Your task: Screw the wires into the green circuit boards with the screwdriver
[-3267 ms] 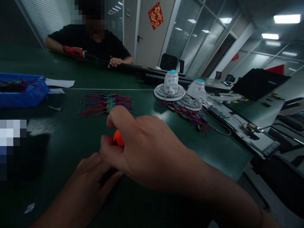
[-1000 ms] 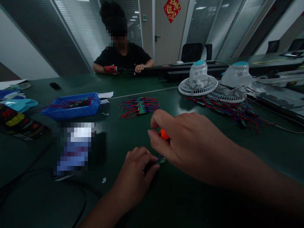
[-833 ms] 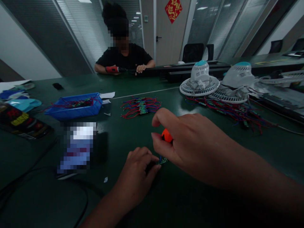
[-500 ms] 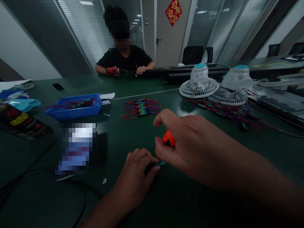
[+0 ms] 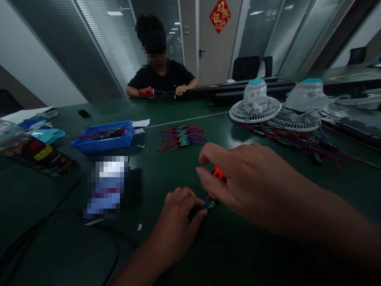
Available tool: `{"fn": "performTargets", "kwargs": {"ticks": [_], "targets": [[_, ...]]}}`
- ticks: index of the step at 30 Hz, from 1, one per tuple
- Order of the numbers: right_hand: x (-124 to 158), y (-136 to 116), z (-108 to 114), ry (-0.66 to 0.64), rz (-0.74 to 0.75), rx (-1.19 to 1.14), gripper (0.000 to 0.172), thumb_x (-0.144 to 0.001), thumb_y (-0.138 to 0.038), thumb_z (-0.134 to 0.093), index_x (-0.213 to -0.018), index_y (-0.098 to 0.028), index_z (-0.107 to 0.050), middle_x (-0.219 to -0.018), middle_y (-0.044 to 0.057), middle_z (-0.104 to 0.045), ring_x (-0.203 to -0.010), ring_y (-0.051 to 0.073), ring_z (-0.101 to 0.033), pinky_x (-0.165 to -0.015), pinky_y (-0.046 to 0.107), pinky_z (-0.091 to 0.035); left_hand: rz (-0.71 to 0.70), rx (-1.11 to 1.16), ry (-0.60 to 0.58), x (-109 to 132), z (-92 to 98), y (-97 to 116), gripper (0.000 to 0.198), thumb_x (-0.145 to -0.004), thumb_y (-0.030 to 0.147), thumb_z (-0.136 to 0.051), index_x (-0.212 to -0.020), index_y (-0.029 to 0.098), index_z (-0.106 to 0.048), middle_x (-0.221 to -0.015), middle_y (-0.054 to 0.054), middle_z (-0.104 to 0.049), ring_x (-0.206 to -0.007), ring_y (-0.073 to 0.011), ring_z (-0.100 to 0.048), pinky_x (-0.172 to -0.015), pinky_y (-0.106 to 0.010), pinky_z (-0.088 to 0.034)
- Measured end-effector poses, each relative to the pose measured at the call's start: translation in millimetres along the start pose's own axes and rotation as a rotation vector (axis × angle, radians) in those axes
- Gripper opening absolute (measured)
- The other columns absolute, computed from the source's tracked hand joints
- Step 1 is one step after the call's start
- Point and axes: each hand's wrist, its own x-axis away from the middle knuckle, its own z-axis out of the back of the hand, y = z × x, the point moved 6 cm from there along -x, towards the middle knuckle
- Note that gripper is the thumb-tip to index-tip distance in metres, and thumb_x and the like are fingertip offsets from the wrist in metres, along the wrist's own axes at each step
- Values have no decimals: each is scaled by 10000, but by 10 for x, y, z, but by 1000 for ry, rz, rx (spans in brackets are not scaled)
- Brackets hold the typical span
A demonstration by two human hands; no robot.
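Thumb and fingers of my left hand pinch one end of a small green circuit board low over the table. A blue wire rises from the board, and an orange-red one curves beside it under my right hand. My right hand is curled round an orange-and-black tool; its working end is hidden, so I cannot tell its kind. Beyond my hands lies a row of circuit boards with red and blue wires fanning to both sides.
At the left are a blue tray of wired boards, a phone-like device, a bottle and black cables. White fan-like housings and a heap of wired boards lie right. A co-worker holds a red power tool across the green table.
The whole view has shifted, so everything sits farther right. The orange tool has turned in my right hand, and more of the circuit board and its blue wire shows.
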Motion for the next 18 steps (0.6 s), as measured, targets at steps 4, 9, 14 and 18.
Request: {"fn": "performTargets", "kwargs": {"ticks": [4,9,14,18], "targets": [[19,-13,-20,-18,1,-65,162,-881,-308,-501,-1000,-201,-524,-686,-2,-625,-581,182,-579,-509,290,-293,-8,10,5,3,-9,-9,93,-856,147,-586,-911,189,-646,-907,-55,-605,-939,-259,-551,-851,-443,-410],[45,-4,-33,-4,10,-116,183,-876,-311,-509,-1013,-191,-514,-719,-3,-628,-601,179,-588,-529,290,-323,-9,13,24,19,-14,-27,95,-844,150,-604,-917,199,-641,-913,-53,-614,-917,-254,-556,-851,-440,-409],[37,9,-5,-7,2,-103,137,-852,-313,-515,-927,-199,-515,-683,-8,-590,-578,166,-532,-518,286,-290,-4,7,24,13,-25,-39,96,-835,148,-608,-899,211,-641,-939,-51,-629,-922,-255,-559,-843,-440,-412],[9,15,17,-27,-19,-46,211,-872,-431,-471,-807,-232,-491,-550,-47,-477,-477,138,-391,-475,271,-198,-1,13,36,27,-51,-79,99,-838,157,-587,-891,223,-639,-968,-47,-629,-933,-259,-556,-799,-422,-429]]}}
